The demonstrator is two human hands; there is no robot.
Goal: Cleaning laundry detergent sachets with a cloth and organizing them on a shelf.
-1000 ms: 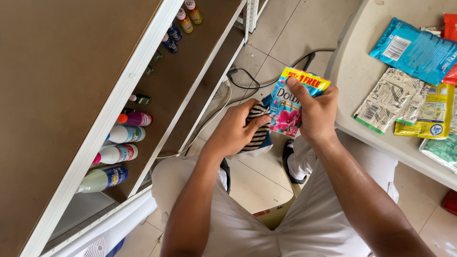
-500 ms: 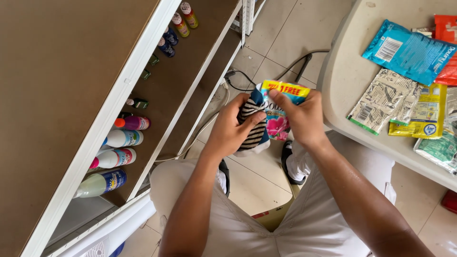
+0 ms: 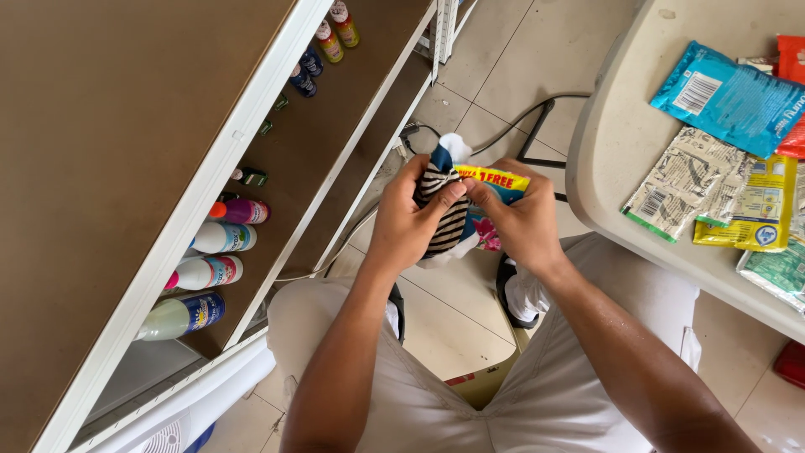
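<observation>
between the knees, left hand (image 3: pixel 407 222) grips the striped sock (image 3: pixel 444 220) upright, right hand (image 3: pixel 520 220) pinching the yellow-topped sachet (image 3: pixel 496 180) just beside it, both closed tight.

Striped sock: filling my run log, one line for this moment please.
left hand: grips striped sock | right hand: holds sachet against sock | above floor, beside shelf

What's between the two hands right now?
In the head view, a striped sock and a colourful sachet sit between the left hand and right hand; both hands grip them.
</observation>
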